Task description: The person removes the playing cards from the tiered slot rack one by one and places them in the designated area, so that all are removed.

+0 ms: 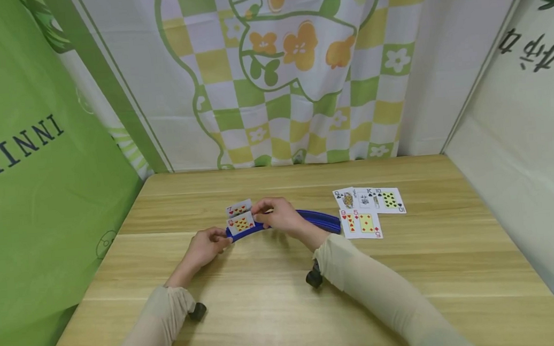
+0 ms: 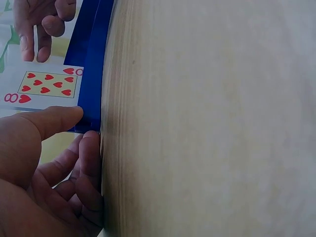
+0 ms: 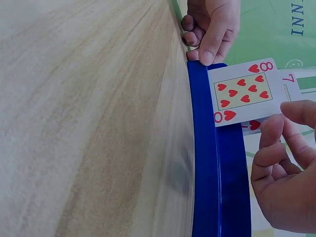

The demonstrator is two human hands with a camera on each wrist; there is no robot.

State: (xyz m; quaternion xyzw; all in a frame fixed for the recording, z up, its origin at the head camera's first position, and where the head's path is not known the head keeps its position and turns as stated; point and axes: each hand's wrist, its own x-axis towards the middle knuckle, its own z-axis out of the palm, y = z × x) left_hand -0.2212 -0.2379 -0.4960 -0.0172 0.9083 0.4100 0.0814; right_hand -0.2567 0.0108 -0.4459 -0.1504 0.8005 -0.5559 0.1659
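Observation:
A curved blue card holder (image 1: 319,221) lies on the table. My left hand (image 1: 208,246) grips its left end, with the thumb (image 2: 66,118) along the top and the other fingers curled below. An eight of hearts (image 3: 243,93) stands tilted in the holder near that end. Behind it rises a seven of hearts (image 1: 238,207), partly hidden by the eight. My right hand (image 1: 280,215) is beside the eight's right edge, its fingertips (image 3: 273,129) close to the card's corner, thumb and forefinger close together but not pinching a card.
Right of the holder, a queen of clubs (image 1: 345,198), a king (image 1: 364,200) and a ten of spades (image 1: 391,200) lie overlapping. Nearer lie a nine of hearts (image 1: 349,224) and a five of diamonds (image 1: 367,223). Patterned cloths (image 1: 295,86) hang around the wooden table (image 1: 267,313).

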